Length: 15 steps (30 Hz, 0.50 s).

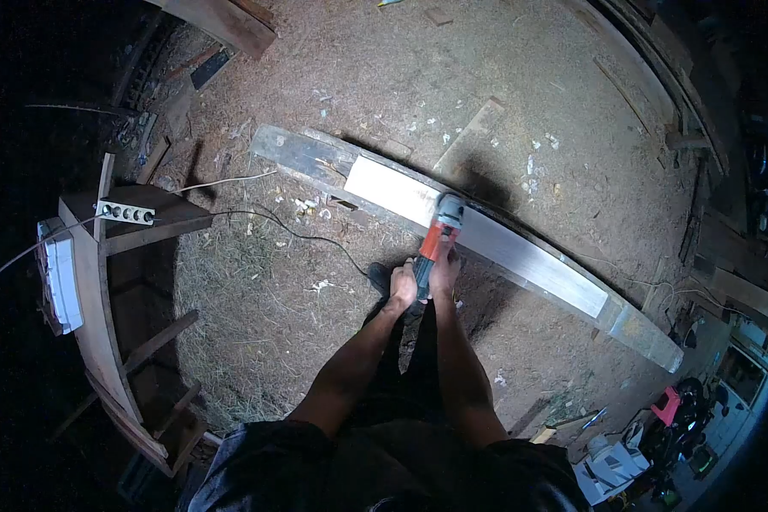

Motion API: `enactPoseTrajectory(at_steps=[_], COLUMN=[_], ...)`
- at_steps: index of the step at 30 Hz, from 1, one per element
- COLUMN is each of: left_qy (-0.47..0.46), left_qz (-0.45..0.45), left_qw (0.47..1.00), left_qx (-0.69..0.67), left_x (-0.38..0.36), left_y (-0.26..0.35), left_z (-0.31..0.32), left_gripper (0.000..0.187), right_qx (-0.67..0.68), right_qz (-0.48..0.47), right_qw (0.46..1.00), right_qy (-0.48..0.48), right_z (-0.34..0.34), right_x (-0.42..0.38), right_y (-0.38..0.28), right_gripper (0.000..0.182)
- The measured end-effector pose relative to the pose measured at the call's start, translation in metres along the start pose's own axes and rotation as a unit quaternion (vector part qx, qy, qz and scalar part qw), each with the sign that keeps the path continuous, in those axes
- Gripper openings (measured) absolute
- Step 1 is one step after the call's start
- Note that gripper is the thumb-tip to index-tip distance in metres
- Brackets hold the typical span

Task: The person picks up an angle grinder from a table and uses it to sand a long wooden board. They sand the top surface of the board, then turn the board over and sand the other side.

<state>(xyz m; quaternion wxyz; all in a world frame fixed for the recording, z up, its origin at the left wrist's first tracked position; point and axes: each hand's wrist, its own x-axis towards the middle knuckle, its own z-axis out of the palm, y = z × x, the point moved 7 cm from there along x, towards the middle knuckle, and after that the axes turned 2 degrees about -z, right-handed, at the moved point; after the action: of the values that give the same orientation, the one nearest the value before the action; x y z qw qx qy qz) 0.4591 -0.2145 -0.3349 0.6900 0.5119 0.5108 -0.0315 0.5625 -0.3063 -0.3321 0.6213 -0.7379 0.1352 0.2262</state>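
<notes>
A red and grey angle grinder [436, 243] is held in both hands, its head over a pale wooden board [529, 262]. My left hand [403, 282] is closed round the rear end of the tool. Higher on its body, my right hand [444, 269] is wrapped round the right side. The pale board lies along a longer, darker plank [303, 156] that runs from upper left to lower right. Whether the disc touches the wood is hidden beneath the head.
A power strip [126, 212] sits on a wooden frame [102, 316] at the left, with a dark cable [303, 235] curving across the ground. A loose plank [472, 130] lies beyond the board. White containers [610, 468] and a pink object [666, 405] stand lower right.
</notes>
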Motion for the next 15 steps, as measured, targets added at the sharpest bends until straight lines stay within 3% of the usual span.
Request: enactPoseTrajectory(at_steps=[2, 4, 6, 8, 10, 12, 14, 15], left_qy=[0.012, 0.055, 0.086, 0.119, 0.147, 0.121, 0.077, 0.076], left_qz=[-0.035, 0.033, 0.057, 0.079, 0.066, 0.033, -0.011, -0.01], left_qw=[0.998, 0.996, 0.991, 0.982, 0.974, 0.978, 0.989, 0.989], left_qx=[-0.051, 0.059, 0.091, 0.123, 0.161, 0.166, 0.129, 0.127], left_x=[-0.003, 0.015, 0.051, 0.043, -0.001, -0.003, -0.009, -0.008], left_y=[0.004, -0.007, -0.052, -0.038, 0.027, 0.023, 0.022, 0.021], left_z=[-0.014, -0.032, -0.043, -0.048, -0.045, -0.037, -0.022, -0.022], left_gripper=[0.058, 0.059, 0.059, 0.06, 0.063, 0.065, 0.065, 0.065], right_qx=[-0.016, -0.052, -0.08, -0.112, -0.114, -0.08, -0.043, -0.017], right_qz=[0.006, -0.043, -0.023, -0.054, -0.041, -0.022, -0.047, 0.001], right_qw=[1.0, 0.998, 0.996, 0.992, 0.992, 0.996, 0.998, 1.0], right_qy=[-0.012, 0.017, 0.015, -0.038, -0.038, 0.024, 0.003, -0.011], right_z=[0.019, 0.033, 0.041, 0.051, 0.049, 0.03, 0.021, 0.02], right_x=[-0.004, -0.008, -0.013, -0.002, -0.005, -0.005, 0.0, 0.002], right_y=[0.001, -0.019, -0.043, -0.03, -0.023, -0.014, -0.01, -0.001], right_gripper=[0.049, 0.048, 0.051, 0.059, 0.059, 0.059, 0.059, 0.06])
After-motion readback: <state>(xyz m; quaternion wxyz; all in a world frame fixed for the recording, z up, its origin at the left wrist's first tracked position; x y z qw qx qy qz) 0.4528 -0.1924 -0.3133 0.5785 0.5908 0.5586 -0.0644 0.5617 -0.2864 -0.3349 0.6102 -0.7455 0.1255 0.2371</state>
